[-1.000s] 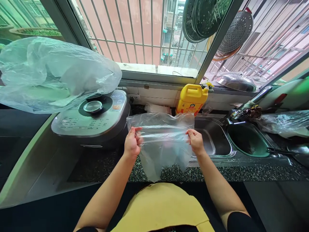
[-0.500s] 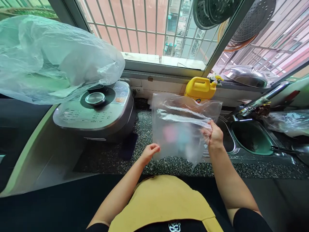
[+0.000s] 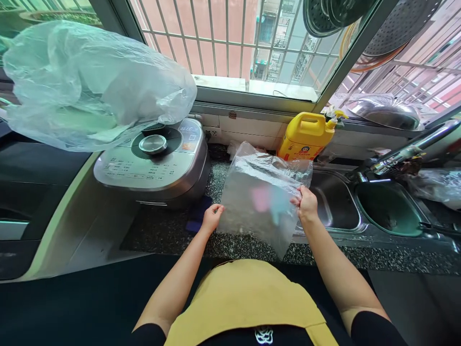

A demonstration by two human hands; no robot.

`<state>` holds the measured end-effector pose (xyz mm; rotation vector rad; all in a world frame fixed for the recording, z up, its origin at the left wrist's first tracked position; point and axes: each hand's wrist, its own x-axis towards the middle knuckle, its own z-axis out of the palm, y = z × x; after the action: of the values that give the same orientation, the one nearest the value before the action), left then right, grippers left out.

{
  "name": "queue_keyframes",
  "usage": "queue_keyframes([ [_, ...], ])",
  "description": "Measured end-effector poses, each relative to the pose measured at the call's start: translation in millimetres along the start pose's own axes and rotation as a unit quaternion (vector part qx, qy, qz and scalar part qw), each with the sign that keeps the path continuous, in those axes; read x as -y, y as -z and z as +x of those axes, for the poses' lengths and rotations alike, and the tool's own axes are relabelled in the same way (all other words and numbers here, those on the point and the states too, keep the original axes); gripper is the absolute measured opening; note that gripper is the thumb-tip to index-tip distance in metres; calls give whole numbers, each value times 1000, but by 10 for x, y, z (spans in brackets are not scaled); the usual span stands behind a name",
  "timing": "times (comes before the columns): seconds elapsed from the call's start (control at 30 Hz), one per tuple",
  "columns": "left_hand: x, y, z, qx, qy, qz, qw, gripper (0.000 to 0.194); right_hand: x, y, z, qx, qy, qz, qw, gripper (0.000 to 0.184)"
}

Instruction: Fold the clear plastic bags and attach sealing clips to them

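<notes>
A clear plastic bag point(image 3: 248, 197) is stretched between my two hands above the speckled counter point(image 3: 230, 244). My left hand point(image 3: 213, 216) pinches the bag's left edge between thumb and fingers. On the other side, my right hand point(image 3: 306, 204) grips a gathered part of the right edge. Blurred pink and light-blue shapes show through the film; I cannot tell whether they lie inside the bag or behind it. Left of the bag stands a rice cooker point(image 3: 158, 166) with a round knob on its lid.
A large bulging plastic bag point(image 3: 97, 86) rests over the cooker's back left. A yellow jug point(image 3: 306, 137) stands behind the held bag. To the right are a steel sink point(image 3: 333, 197), a green basin point(image 3: 389, 211) and a faucet point(image 3: 406, 149). Strainers point(image 3: 334, 17) hang by the barred window.
Both hands have shifted slightly left with the bag, which now tilts, its lower corner hanging down. More of the sink and the yellow jug shows. The view has turned a little.
</notes>
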<state>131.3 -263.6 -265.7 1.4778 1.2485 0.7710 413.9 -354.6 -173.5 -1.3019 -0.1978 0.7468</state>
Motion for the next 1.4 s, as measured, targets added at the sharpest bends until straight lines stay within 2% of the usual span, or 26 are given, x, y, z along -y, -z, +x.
queue_keyframes([
  [0.1,-120,-34,-15,19,-6,-44,999,37,98,34,71,-60,-15,-5,998,28],
  [0.3,-413,43,14,2,-37,-58,998,36,118,165,87,-87,23,-3,996,30],
  [0.47,-752,201,26,-14,-157,16,987,30,-100,439,70,-121,82,-77,986,31],
  [0.53,-896,254,38,-2,-209,53,976,30,-160,541,50,-141,87,-90,982,29],
  [0.6,-1054,299,50,6,-270,104,957,30,-135,582,-17,-176,136,-119,968,30],
  [0.67,-1246,327,52,33,-343,164,924,30,-8,499,-147,-173,261,-208,927,38],
  [0.7,-1360,330,46,57,-383,196,901,30,88,396,-230,-134,347,-280,885,41],
  [0.73,-1484,324,34,90,-423,228,872,30,200,251,-317,-39,414,-330,847,39],
  [0.77,-1616,310,17,126,-462,259,839,30,318,71,-400,97,459,-369,803,36],
  [0.8,-1751,292,-7,160,-494,288,805,30,436,-132,-473,221,490,-392,746,38],
  [0.87,-2004,266,-66,212,-541,326,746,29,642,-536,-570,407,508,-420,633,46],
  [0.9,-2108,272,-99,225,-552,332,731,28,723,-703,-596,475,502,-424,586,43],
  [0.93,-2188,297,-130,230,-553,326,731,27,788,-829,-612,520,494,-429,549,32],
  [0.97,-2239,344,-159,225,-545,308,747,25,840,-907,-621,543,491,-433,526,25],
  [1.0,-2257,410,-185,212,-525,279,776,26,882,-937,-628,550,491,-438,515,26],
  [1.07,-2192,569,-227,177,-458,191,850,40,954,-882,-645,525,501,-446,524,30],
  [1.13,-2014,695,-258,155,-380,99,906,56,1027,-748,-676,476,510,-443,563,28],
  [1.17,-1902,723,-269,155,-345,70,923,58,1064,-677,-697,448,510,-436,590,28],
  [1.27,-1589,656,-280,155,-274,59,947,45,1163,-518,-764,384,491,-418,661,34],
  [1.33,-1478,552,-272,138,-264,50,953,33,1211,-448,-791,367,475,-415,684,37],
  [1.4,-1471,484,-257,150,-257,14,955,32,1242,-378,-788,347,461,-418,702,41],
])
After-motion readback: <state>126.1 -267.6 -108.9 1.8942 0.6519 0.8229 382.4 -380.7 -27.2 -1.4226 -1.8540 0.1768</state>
